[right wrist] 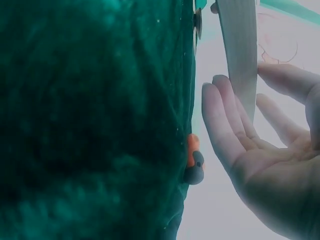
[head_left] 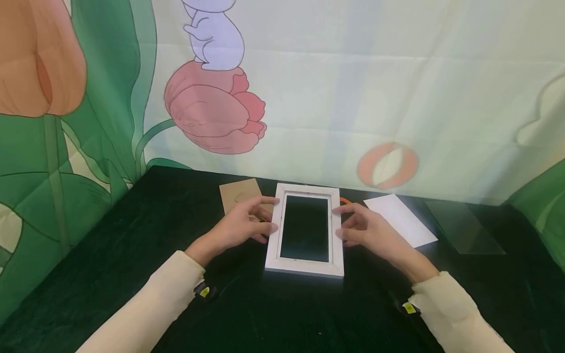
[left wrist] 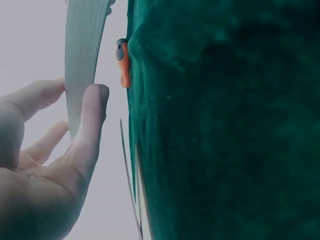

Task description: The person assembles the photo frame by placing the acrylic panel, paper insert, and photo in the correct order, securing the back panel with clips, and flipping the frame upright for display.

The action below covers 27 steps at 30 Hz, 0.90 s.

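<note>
A white picture frame (head_left: 304, 267) is held off the dark cloth, with dark green showing inside its rectangular opening. My left hand (head_left: 240, 223) grips its left side and my right hand (head_left: 372, 230) its right side, thumbs on the near face. In the left wrist view, fingers of the left hand (left wrist: 55, 165) lie on both sides of the frame's edge (left wrist: 82, 50). The right wrist view has the right hand (right wrist: 275, 170) around the opposite edge (right wrist: 240, 45) in the same way.
A brown backing board (head_left: 240, 191) lies behind my left hand. An orange-handled tool (head_left: 346, 200) is partly hidden behind the frame. Right of it lie a white sheet (head_left: 397, 218) and a clear pane (head_left: 468, 228). A printed curtain (head_left: 309, 98) hangs behind the table.
</note>
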### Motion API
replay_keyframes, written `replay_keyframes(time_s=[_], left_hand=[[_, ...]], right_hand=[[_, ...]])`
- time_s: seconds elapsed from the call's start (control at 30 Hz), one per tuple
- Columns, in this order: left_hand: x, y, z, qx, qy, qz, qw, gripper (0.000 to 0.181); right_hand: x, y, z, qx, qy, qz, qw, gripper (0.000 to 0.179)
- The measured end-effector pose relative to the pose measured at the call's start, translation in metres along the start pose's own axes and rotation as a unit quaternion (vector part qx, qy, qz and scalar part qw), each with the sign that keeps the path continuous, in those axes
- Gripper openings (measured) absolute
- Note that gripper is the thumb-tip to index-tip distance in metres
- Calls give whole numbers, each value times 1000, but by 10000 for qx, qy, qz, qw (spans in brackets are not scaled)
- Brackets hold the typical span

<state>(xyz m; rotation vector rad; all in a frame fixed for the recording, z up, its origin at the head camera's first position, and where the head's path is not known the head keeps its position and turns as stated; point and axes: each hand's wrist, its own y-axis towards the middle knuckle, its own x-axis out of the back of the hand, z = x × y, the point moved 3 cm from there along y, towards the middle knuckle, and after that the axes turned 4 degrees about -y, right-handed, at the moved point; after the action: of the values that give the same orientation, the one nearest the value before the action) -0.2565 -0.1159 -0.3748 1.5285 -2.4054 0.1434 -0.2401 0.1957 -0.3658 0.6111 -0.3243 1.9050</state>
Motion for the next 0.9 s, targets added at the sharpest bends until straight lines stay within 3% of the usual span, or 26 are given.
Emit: replay_keyframes(time_s=[0.3, 0.5, 0.9], left_hand=[[-5, 4, -5, 186, -92, 340, 9992, 66], [-9, 11, -10, 243, -5, 413, 9989, 65], [-14, 13, -5, 510, 107, 511, 9973, 64]], right_hand=[[5, -4, -12, -149, -76, 204, 9997, 60], [9, -5, -17, -275, -106, 289, 9991, 59], [7, -4, -17, -455, 34, 446, 9980, 61]])
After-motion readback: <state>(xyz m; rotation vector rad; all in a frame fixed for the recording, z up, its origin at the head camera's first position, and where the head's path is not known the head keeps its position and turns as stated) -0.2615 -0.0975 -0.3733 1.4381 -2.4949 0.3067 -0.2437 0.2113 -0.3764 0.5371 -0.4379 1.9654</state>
